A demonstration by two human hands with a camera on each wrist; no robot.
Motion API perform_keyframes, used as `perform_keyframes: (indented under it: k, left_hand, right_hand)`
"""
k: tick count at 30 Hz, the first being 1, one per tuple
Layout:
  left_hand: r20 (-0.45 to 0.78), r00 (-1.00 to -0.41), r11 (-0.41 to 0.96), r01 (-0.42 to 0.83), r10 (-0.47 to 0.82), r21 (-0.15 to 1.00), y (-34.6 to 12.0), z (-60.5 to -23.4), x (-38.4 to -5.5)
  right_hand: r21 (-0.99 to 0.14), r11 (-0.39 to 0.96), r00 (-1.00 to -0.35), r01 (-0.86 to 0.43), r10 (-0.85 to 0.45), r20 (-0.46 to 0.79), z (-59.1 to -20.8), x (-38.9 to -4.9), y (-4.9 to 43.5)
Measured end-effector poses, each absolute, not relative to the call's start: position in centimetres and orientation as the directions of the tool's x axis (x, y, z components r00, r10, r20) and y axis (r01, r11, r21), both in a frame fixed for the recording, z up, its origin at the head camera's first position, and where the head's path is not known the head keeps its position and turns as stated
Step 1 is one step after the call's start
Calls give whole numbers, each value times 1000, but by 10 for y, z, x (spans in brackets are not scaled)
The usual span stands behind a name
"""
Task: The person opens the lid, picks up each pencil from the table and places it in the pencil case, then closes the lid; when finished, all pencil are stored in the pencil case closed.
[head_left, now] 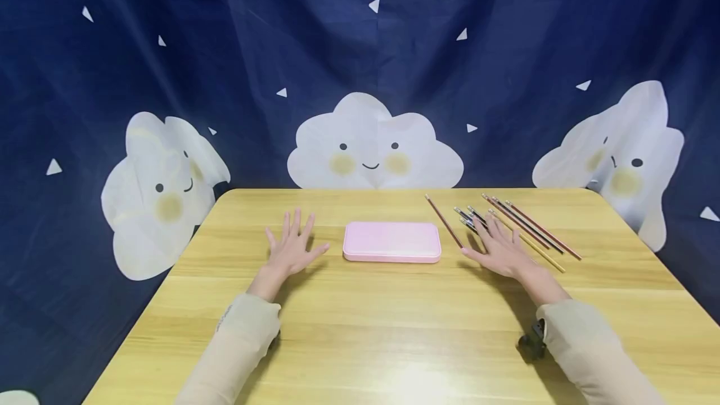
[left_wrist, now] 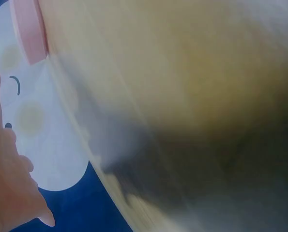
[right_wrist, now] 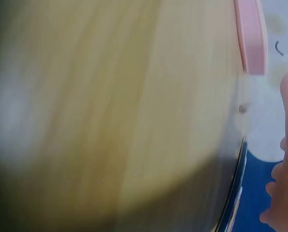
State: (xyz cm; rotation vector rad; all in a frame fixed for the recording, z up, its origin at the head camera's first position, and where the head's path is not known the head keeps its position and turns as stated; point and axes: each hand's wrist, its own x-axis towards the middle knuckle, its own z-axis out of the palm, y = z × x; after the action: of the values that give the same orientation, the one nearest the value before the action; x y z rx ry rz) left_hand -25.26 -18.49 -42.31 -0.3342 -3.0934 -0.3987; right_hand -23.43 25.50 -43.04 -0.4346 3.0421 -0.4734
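Note:
A pink pencil case [head_left: 392,241] lies closed on the table, between the two hands. To its left my left hand [head_left: 290,251] is spread with straight fingers and holds nothing. My right hand [head_left: 499,251] spreads its fingers on the other side, overlapping several dark pencils [head_left: 465,216] and a yellow pencil [head_left: 541,252] in the head view; its grasp is empty. One brown-red pencil [head_left: 444,221] lies slanted between the case and the right hand. More red and black pencils [head_left: 529,224] lie side by side beyond that hand. In the right wrist view the case [right_wrist: 254,41] shows near the thumb.
The light wooden table [head_left: 394,342] reaches back to a dark blue curtain [head_left: 253,49] with white smiling clouds [head_left: 371,130]. A black wrist camera [head_left: 533,341] sits under the right sleeve [head_left: 590,342].

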Motion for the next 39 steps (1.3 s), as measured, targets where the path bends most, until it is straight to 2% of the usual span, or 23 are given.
perform_keyframes:
  k: [5,8,17,23,27,32,39]
  left_hand:
    - [45,-979,943,205,200,261,-184,-421,-256]
    - [49,-975,934,223,218,279,-182,-421,-258]
    - [116,-925,849,377,360,370,-176,-425,-266]
    - [171,-881,802,472,441,366,-170,-430,-273]
    - [158,-869,782,492,470,382,-163,-432,-276]
    - [104,-856,753,497,506,432,-152,-433,-279]
    - [39,-827,758,532,561,378,-141,-436,-280]
  right_hand:
    - [-362,872,-939,-331,-344,29,-429,-239,234]
    - [-360,859,-927,-363,-371,51,-429,-243,220]
    - [-369,826,-892,-425,-451,18,-429,-248,174]
    - [-385,755,-826,-532,-562,39,-429,-250,151]
    - [-310,747,-795,-589,-605,52,-427,-251,140]
    - [-180,773,-791,-609,-607,70,-428,-254,135]
    - [-114,781,-789,-614,-607,95,-429,-257,129]
